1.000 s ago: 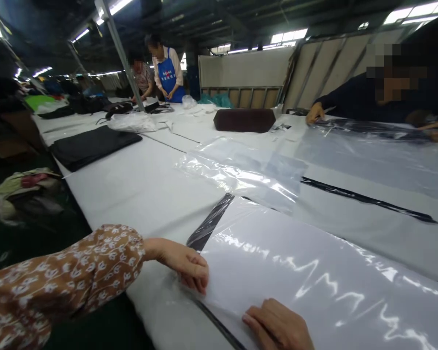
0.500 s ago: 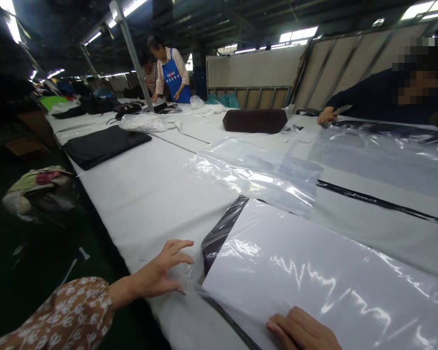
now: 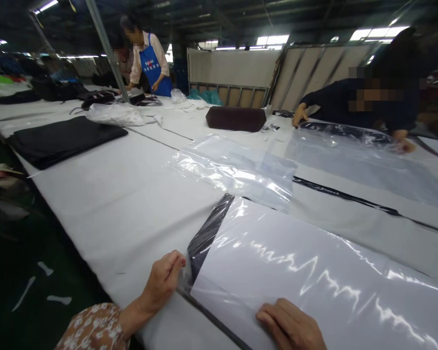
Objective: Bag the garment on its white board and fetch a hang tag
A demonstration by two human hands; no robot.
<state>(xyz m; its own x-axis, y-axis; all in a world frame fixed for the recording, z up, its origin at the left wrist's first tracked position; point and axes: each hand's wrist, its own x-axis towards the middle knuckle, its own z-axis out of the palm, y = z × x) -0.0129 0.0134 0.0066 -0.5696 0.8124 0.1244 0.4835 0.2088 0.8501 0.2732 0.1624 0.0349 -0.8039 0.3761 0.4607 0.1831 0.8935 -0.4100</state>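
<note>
A dark flat piece (image 3: 206, 233) with a large white sheet (image 3: 277, 257) over it lies inside a clear plastic bag (image 3: 310, 282) on the white-covered table. My left hand (image 3: 163, 279) is closed on the loose plastic at the bag's left end, fingers pinched together. Across the lower part of the bag rests my right hand (image 3: 292, 323), its fingers bent and close together on the plastic over the white sheet. Whether it grips any film is hidden.
Beyond the bag lie empty clear bags (image 3: 237, 167) and a dark brown case (image 3: 235, 119). Folded black cloth (image 3: 65, 138) is at the left. A person's hands (image 3: 300, 115) handle another bagged piece across the table. Two people stand farther back by a metal post (image 3: 107, 46).
My left hand was open beside the bag's end and has closed on its plastic. My right hand stays on the bag. The view has turned right, and the person opposite now shows a second hand.
</note>
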